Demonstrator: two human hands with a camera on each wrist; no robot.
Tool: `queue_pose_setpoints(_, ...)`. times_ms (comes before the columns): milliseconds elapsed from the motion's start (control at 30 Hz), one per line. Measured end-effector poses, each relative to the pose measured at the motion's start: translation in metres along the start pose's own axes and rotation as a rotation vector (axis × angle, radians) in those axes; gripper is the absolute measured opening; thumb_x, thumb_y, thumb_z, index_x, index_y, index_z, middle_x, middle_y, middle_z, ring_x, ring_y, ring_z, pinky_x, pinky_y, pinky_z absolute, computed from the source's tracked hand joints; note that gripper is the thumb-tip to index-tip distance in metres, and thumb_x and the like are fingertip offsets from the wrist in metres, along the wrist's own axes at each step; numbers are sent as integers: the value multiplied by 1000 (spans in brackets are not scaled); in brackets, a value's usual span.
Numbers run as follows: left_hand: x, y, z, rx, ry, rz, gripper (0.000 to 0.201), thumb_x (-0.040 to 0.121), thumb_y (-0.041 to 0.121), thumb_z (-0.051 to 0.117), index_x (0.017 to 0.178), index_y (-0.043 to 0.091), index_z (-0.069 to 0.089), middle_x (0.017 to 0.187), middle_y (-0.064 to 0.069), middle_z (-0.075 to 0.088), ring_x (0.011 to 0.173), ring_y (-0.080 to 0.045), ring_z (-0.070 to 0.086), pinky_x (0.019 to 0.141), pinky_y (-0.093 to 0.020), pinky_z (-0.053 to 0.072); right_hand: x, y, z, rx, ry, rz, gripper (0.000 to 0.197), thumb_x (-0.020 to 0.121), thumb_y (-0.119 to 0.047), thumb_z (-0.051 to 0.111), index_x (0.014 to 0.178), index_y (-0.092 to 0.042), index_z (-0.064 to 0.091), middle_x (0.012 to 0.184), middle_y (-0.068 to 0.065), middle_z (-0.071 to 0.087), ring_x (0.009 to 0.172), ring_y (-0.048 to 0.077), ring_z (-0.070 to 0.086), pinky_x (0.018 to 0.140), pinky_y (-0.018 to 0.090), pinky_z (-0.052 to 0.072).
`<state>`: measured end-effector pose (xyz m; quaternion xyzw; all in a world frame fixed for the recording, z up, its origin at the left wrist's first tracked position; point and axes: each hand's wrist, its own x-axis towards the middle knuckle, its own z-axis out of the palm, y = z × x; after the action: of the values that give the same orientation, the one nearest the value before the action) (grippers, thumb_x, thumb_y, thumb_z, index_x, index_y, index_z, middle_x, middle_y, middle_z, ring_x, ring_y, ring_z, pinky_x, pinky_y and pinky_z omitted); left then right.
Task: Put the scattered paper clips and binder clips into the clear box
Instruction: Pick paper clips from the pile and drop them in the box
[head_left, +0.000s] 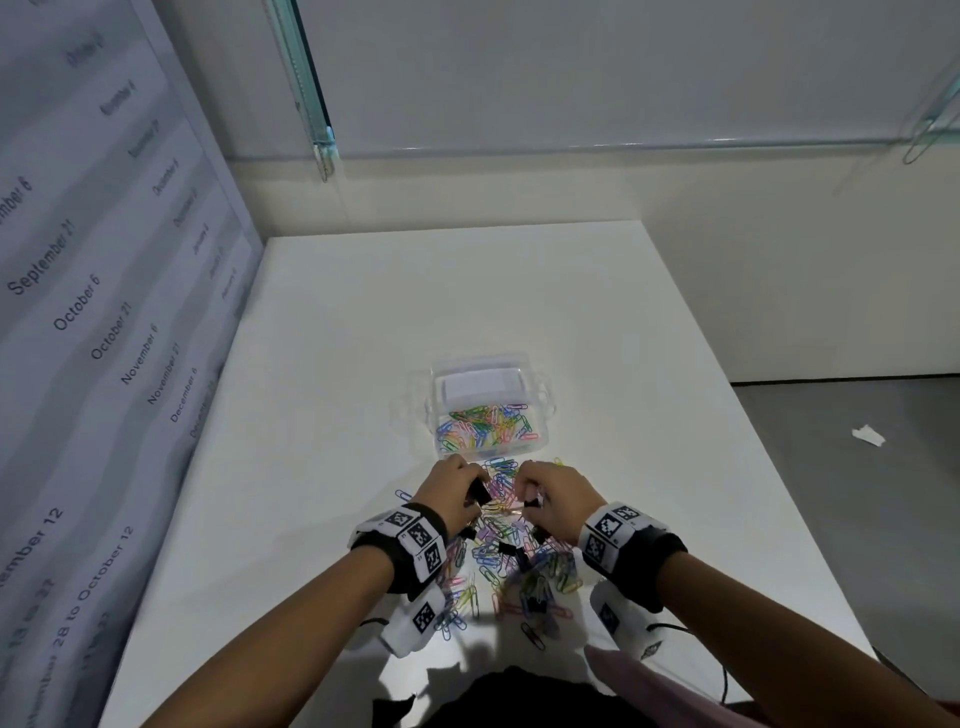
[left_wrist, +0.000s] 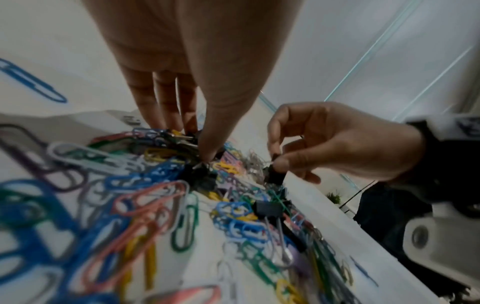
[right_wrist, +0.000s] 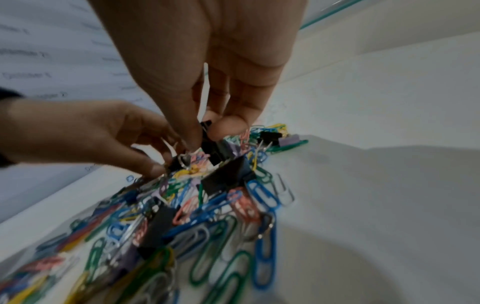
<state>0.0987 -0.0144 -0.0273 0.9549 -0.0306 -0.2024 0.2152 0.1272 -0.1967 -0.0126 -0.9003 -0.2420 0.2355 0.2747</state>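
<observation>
Two hands over one heap of coloured paper clips (head_left: 511, 564) on white table (head_left: 322, 395): left hand (head_left: 452, 493) pinching a black binder clip (head_left: 479, 491), right hand (head_left: 558, 496) pinching another binder clip (head_left: 532, 503). Clear box (head_left: 491, 408), part-filled with clips, at 12 o'clock, just beyond the fingers.

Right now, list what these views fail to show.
- Head view: what the left hand grips is hidden by its fingers.
- Right wrist view: near paper clips blur, so no count.
- Head view: binder clips inside the clear box cannot be told; contents too small.
</observation>
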Motion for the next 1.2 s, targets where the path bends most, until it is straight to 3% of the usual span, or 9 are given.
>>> queue_pose_setpoints(167,-5,-2,1,-77,62,48,27,82,6,62,107,13,57,111,-6,48,105,-24,52,86,-28,42,-4,12,-13,93,169,38,12,88,-6,50,91,-10,60,91,10,63,73,17,47,68,23,33)
queue_pose_setpoints(367,-11,-1,-5,-199,56,105,24,78,-4,59,85,19,56,93,4,40,81,-16,49,73,-21,40,-8,35,-25,-13,120,182,20,90,-5,41,97,-9,59,86,3,53,78,20,47,70,26,33)
queue_pose_setpoints(500,-17,-5,-12,-320,133,79,27,79,-5,58,79,22,53,95,2,50,82,-16,54,65,-10,37,-8,26,-20,-62,102,131,18,90,-9,43,98,-10,59,88,1,49,78,19,48,70,25,33)
queue_pose_setpoints(600,-24,-16,-21,-384,212,41,37,81,-6,57,73,30,50,95,2,52,71,-6,52,60,-8,41,0,11,-14,-101,87,35,16,84,-9,52,99,-10,58,90,-1,45,82,16,45,72,23,33)
queue_pose_setpoints(767,-36,-49,-31,-369,318,-129,38,84,-4,54,70,30,46,95,-4,52,74,-20,54,67,-21,41,19,-14,0,-279,-26,-147,29,81,-12,57,110,-12,53,116,8,50,106,23,46,88,36,45)
queue_pose_setpoints(867,-43,-68,-29,-347,306,-225,30,84,-6,49,74,23,51,95,-6,53,78,-22,54,74,-29,46,28,-20,8,-393,-134,-176,48,82,-19,61,127,-17,46,133,9,44,122,27,41,99,41,43)
queue_pose_setpoints(967,-45,-83,-21,-358,272,-261,38,83,-9,44,73,26,55,102,-13,60,91,-27,62,88,-32,50,33,-19,15,-520,-202,-169,58,82,-27,62,134,-22,37,142,9,36,128,29,36,103,44,40)
queue_pose_setpoints(1067,-44,-83,-12,-248,283,-291,34,84,-3,47,94,23,65,114,-10,54,113,-28,49,98,-31,41,32,-19,18,-518,-208,-148,50,83,-26,60,129,-21,41,138,10,37,122,31,38,100,48,42)
queue_pose_setpoints(1200,-36,-64,-8,-123,293,-223,27,85,14,56,110,22,62,119,-3,48,116,-23,41,94,-33,43,30,-27,16,-420,-200,-122,26,83,-5,50,109,-11,55,117,13,48,106,32,49,86,40,45)
